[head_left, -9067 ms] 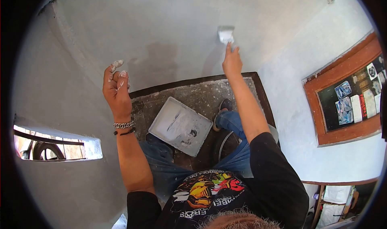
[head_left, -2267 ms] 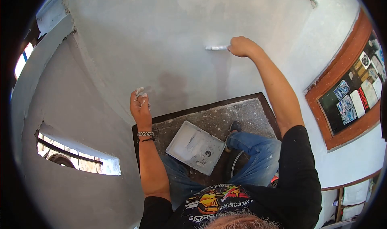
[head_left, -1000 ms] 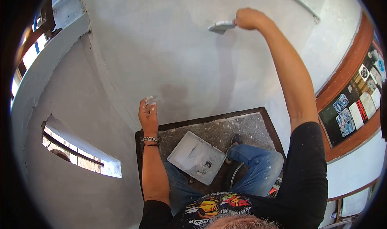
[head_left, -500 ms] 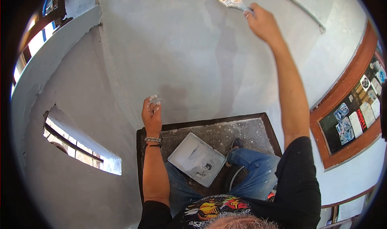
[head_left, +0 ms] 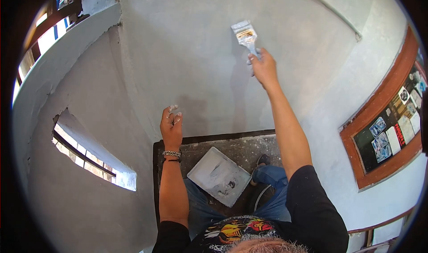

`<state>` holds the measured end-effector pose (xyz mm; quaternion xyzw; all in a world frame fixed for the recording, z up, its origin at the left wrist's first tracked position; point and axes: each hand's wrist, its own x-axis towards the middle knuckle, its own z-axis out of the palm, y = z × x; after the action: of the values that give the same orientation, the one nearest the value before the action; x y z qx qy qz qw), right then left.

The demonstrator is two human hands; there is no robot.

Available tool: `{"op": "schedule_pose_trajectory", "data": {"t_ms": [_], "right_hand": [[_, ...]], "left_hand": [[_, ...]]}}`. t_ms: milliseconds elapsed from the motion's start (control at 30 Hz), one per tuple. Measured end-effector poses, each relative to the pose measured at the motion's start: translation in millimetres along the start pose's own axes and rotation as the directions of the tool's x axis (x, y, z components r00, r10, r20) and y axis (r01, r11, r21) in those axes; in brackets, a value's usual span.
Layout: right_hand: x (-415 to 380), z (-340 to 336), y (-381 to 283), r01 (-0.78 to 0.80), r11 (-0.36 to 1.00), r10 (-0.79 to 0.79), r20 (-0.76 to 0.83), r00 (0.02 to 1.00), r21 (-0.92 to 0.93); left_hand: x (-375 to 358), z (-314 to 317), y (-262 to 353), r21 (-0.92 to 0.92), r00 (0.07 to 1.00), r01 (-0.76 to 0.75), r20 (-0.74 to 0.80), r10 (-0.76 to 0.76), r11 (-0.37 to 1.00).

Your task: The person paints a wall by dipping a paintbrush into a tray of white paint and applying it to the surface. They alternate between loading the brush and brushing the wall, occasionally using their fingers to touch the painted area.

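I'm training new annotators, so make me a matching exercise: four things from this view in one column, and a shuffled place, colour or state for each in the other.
1. Paintbrush
2. Paint tray
3. Chain bracelet
4. Wooden frame

A. Around the left wrist
B. Reddish-brown, around a dark panel with stickers
C. In the grip of the right hand
D. Pale, with dark smears on its inside

Right pairs: 1-C, 2-D, 3-A, 4-B
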<state>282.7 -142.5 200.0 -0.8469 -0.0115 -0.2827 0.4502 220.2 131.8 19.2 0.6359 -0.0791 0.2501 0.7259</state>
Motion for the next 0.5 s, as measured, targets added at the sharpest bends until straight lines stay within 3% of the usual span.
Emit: {"op": "schedule_pose_trajectory", "data": {"t_ms": [33, 133, 233, 333, 500], "right_hand": [[-7, -9, -12, -0.028, 0.998, 0.027, 0.015, 1.0, 0.062], [20, -18, -15, 0.374, 0.877, -0.437, -0.176, 0.882, -0.303], [32, -10, -46, 0.278, 0.797, -0.435, -0.19, 0.88, -0.536], [49, 16, -30, 0.279, 0.604, -0.512, -0.095, 0.854, -0.747], [-10, 45, 12, 0.25, 0.643, -0.29, 0.072, 0.954, -0.724]], "left_hand": [[0, -2, -1, 0.004, 1.0, 0.0, 0.008, 0.0, 1.0], [0, -2, 3, 0.001, 1.0, 0.007, 0.012, -0.007, 1.0], [0, -1, 1, -0.012, 1.0, 0.003, 0.015, -0.002, 1.0], [1, 0, -2, -0.006, 1.0, -0.022, 0.014, 0.022, 1.0], [-1, -2, 5, 0.003, 1.0, 0.011, 0.021, -0.011, 1.0]]}}
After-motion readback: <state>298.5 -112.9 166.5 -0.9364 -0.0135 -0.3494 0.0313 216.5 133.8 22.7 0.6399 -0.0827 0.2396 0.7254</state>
